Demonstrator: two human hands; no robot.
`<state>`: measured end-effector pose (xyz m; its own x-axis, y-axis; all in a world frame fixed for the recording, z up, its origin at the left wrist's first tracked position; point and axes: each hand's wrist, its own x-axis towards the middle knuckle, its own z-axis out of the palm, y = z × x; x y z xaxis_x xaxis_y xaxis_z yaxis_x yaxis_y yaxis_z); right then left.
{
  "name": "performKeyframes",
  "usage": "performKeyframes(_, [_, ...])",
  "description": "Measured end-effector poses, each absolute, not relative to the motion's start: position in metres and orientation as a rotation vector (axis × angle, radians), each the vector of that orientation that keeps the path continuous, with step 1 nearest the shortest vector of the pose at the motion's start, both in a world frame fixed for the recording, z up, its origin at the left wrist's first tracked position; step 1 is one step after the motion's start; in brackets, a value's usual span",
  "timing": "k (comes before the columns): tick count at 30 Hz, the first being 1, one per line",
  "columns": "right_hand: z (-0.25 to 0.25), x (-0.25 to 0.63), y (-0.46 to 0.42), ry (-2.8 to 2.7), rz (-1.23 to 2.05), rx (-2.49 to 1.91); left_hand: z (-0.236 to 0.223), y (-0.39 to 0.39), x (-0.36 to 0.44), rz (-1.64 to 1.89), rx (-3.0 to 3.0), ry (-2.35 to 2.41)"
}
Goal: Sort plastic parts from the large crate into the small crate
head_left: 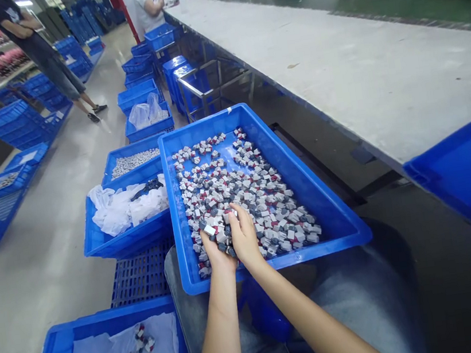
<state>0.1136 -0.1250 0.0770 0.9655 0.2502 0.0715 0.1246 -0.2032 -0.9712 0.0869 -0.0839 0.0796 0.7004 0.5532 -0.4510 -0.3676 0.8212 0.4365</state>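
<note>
A large blue plastic tray (173,208) rests tilted over my knees. Spread across its floor are many small blocky plastic pieces (275,217), white with dark grey and some red. At the tray's near side, my left hand (220,255) is palm up, cupped under a small heap of these pieces. My right hand (244,234) is beside it, fingers curved and closing against the same heap from the right. Some pieces sit between the two hands; how many the right fingers grip is hidden.
At lower left, a blue crate (56,345) lined with white sheet holds similar pieces. Another crate (97,244) contains crumpled white bags. A long white table (334,65) runs along the right. One person (46,54) stands in the aisle; another (149,5) is at the table.
</note>
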Motion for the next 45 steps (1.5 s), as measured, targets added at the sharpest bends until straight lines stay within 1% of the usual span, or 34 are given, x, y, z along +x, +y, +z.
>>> performKeyframes(4, [0.082,0.108,-0.124,-0.303,0.128,-1.868,0.079,-0.083,0.083,0.519,0.314,0.623])
performKeyframes(9, [0.086,0.119,-0.124,-0.490,0.220,-1.955,0.077,-0.082,0.081,0.533,0.297,0.609])
performKeyframes(17, [0.096,0.133,-0.150,-0.783,0.416,-1.839,0.079,-0.079,0.078,0.536,0.286,0.552])
performKeyframes(23, [0.091,0.122,-0.181,-0.586,0.401,-1.816,0.084,-0.075,0.075,0.469,0.259,0.500])
performKeyframes(25, [0.091,0.115,-0.187,-0.625,0.427,-1.840,0.084,-0.074,0.075,0.492,0.255,0.498])
performKeyframes(29, [0.094,0.101,-0.189,-0.870,0.368,-1.915,0.078,-0.074,0.076,0.569,0.259,0.522])
performKeyframes(32, [0.096,0.095,-0.186,-0.951,0.359,-1.990,0.071,-0.072,0.077,0.627,0.271,0.560])
performKeyframes(36, [0.096,0.096,-0.179,-0.974,0.403,-2.058,0.065,-0.070,0.077,0.665,0.278,0.630])
performKeyframes(41, [0.094,0.098,-0.173,-0.938,0.283,-2.094,0.066,-0.072,0.077,0.647,0.278,0.629])
performKeyframes(45, [0.092,0.097,-0.175,-0.881,0.308,-2.068,0.068,-0.074,0.077,0.615,0.288,0.648])
